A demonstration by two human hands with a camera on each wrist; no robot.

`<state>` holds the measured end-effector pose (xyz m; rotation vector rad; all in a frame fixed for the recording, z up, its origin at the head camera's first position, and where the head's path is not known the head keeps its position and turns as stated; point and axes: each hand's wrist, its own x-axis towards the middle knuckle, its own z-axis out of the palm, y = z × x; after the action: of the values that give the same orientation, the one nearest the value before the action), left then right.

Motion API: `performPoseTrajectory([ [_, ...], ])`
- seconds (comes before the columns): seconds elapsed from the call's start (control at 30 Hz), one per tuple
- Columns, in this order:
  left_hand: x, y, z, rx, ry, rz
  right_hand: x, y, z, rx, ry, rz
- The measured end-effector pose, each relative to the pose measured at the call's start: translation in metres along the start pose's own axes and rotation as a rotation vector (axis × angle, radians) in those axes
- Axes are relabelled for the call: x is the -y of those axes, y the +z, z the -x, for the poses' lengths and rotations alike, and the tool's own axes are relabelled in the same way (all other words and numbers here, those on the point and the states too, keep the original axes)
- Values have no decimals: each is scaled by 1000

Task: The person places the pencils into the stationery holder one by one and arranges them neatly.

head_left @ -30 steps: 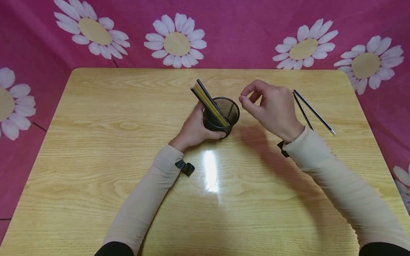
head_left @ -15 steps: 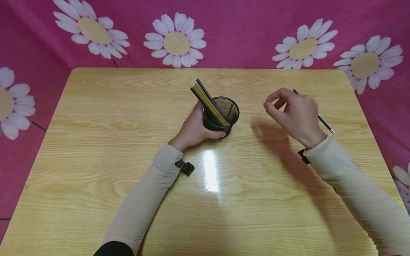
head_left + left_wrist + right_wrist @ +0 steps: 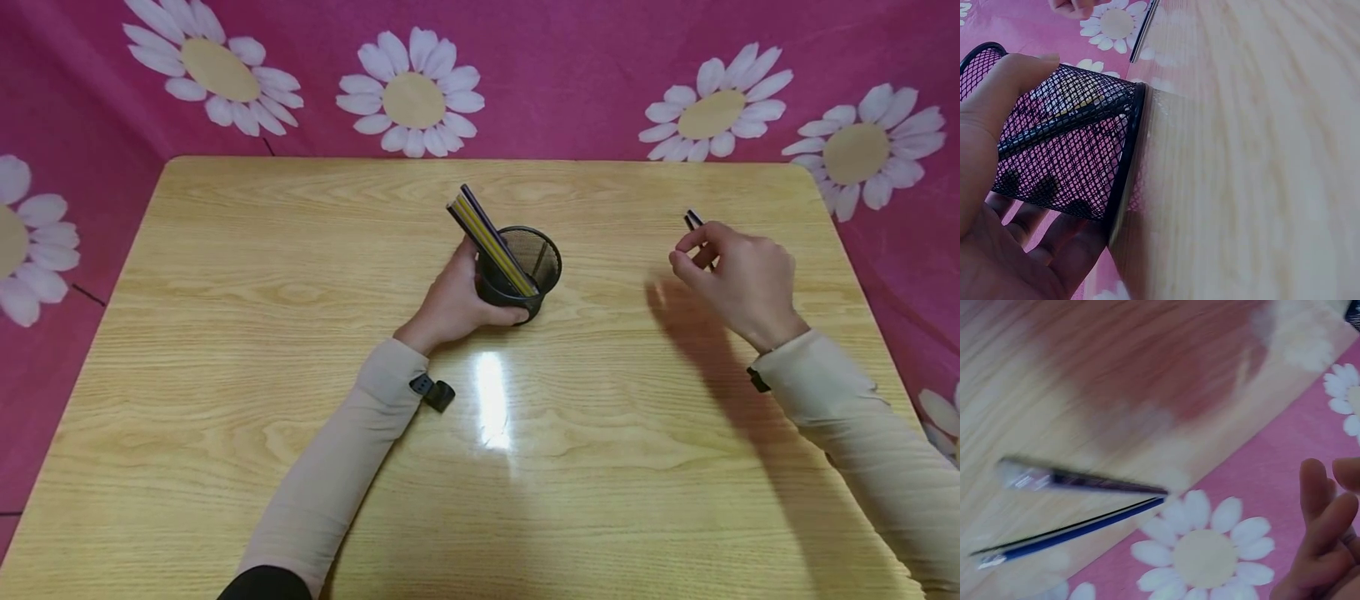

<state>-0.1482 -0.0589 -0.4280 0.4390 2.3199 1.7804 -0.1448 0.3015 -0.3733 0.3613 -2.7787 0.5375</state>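
Note:
My left hand (image 3: 459, 304) grips a black mesh pencil cup (image 3: 546, 254) near the middle of the table, thumb on the near side. Several striped pencils (image 3: 491, 240), dark and yellow, lean to the left in it. In the left wrist view the fingers curl around the mesh wall (image 3: 1079, 156), and a dark pencil shows through it. My right hand (image 3: 742, 279) hovers at the right with loosely bent fingers and nothing between them. Beneath it lie two pencils, a dark one (image 3: 1085, 479) and a blue-striped one (image 3: 1072, 537), their far ends nearly meeting; the hand mostly hides them in the head view.
The light wooden table (image 3: 300, 250) reaches back to a pink cloth (image 3: 558, 75) printed with large white daisies. A bright light reflection lies on the tabletop in front of the cup. Small black cameras are strapped at both wrists.
My right hand has moved from beside the cup to the right, over the two pencils, covering most of them. My left hand and the cup have stayed in place.

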Motion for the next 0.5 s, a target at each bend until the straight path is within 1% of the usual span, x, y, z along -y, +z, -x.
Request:
performPoseTrajectory([
  [0.23, -2, 1, 0, -3, -15, -17, -29, -7, 5, 98, 113, 86],
  [0.4, -1, 1, 0, -2, -5, -5, -41, -10, 6, 138, 162, 112],
  [0.47, 13, 2, -5, -4, 4, 8, -43, -10, 6, 161, 183, 115],
  [0.5, 13, 2, -5, -3, 6, 9, -44, -10, 6, 170, 190, 118],
])
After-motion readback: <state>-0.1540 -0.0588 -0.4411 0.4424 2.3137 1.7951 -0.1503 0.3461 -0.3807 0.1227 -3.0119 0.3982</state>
